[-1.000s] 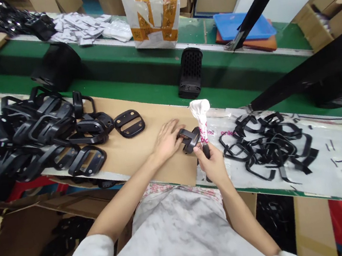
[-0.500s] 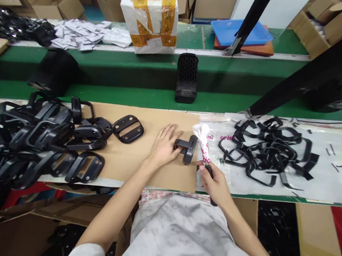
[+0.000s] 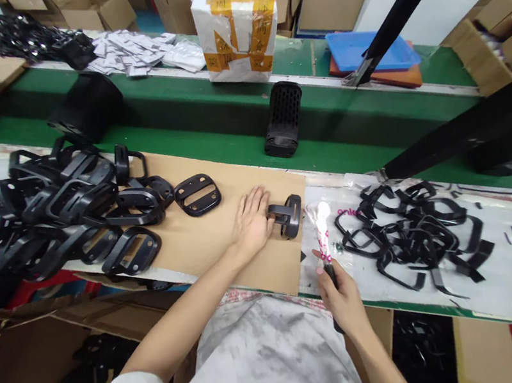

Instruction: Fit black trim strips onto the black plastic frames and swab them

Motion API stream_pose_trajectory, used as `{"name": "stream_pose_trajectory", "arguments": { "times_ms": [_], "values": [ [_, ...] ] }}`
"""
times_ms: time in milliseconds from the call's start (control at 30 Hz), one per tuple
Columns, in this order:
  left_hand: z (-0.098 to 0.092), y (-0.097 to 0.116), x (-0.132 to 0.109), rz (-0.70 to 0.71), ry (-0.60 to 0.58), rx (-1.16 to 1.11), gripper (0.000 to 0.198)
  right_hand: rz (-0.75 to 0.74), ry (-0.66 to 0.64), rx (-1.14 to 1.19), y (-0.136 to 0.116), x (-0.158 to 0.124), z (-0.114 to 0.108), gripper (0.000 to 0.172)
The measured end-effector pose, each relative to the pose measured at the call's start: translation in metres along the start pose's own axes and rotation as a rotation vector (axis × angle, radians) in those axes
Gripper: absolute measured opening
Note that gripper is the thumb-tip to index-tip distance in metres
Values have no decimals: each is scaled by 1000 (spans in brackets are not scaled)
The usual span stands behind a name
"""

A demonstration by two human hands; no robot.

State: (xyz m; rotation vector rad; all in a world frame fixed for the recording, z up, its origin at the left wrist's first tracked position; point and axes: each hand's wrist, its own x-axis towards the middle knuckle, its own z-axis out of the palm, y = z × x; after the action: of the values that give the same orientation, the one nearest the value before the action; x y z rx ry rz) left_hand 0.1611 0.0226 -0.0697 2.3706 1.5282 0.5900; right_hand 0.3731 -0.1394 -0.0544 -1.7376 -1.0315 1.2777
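My left hand (image 3: 252, 223) lies flat on a brown cardboard sheet (image 3: 244, 274), fingers stretched out. Its thumb side touches a black plastic bracket (image 3: 293, 216), whose plate stands on edge; the hand hides the bracket's left end. My right hand (image 3: 342, 291) is closed around the black handle of a hammer (image 3: 324, 239). White, pink-printed wrapping covers the hammer's head and shaft. The head points away from me, just right of the bracket and apart from it. Another slotted black bracket (image 3: 197, 195) rests farther left on the cardboard.
Many black brackets (image 3: 75, 200) are heaped at left. Thin black frame strips (image 3: 412, 238) lie tangled at right on white sheeting. A perforated black part (image 3: 282, 116) stands on the green ledge behind. Slanted black posts (image 3: 449, 122) cross the right side; a taped white box (image 3: 238, 32) stands behind.
My right hand has drawn the hammer slightly right and toward me, away from the bracket. The bracket's plate has turned more upright beside my left hand. The whole view has shifted a little.
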Motion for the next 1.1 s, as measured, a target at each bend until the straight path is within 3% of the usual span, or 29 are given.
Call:
{"name": "stream_pose_trajectory", "arguments": {
  "times_ms": [233,433,533,633,767,833,967,1033,1100],
  "values": [
    [2,3,0,-19,16,-21,65,29,-229,-62,0,-4,-7,74],
    [3,4,0,-34,24,-17,63,15,-230,-66,-1,5,-8,75],
    [3,4,0,-35,23,-13,63,87,-232,39,-10,2,-6,84],
    [3,4,0,-36,18,-12,64,134,-150,179,-22,-8,1,91],
    [2,5,0,-35,8,-16,66,30,140,327,-26,-21,18,87],
    [1,5,0,-35,6,-11,66,57,114,318,-23,-21,23,88],
    [1,3,0,-18,7,0,64,245,-185,223,-27,-14,16,98],
    [1,3,-1,-18,5,4,65,212,-104,243,-32,-15,13,95],
    [0,3,0,-20,3,9,66,91,77,299,-34,-19,16,90]
  ]
}}
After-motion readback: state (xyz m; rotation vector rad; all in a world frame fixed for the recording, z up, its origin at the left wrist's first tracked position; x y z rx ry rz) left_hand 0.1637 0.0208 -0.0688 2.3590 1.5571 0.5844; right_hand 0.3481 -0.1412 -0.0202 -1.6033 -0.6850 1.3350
